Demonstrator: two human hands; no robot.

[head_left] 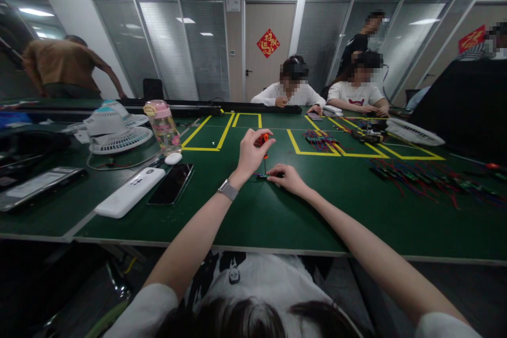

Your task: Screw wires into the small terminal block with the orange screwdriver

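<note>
My left hand is closed around the orange-and-black handle of a screwdriver. The screwdriver stands upright, its thin shaft pointing down at a small green circuit board on the table. With fingertips pinched at the board's right end, my right hand holds it down low against the green surface. Whether the tip sits in a screw is too small to tell.
To the left are a white power bank, a black phone, a drink bottle and white fans. Wired boards lie at right, more beside yellow tape outlines. Two people sit across the table.
</note>
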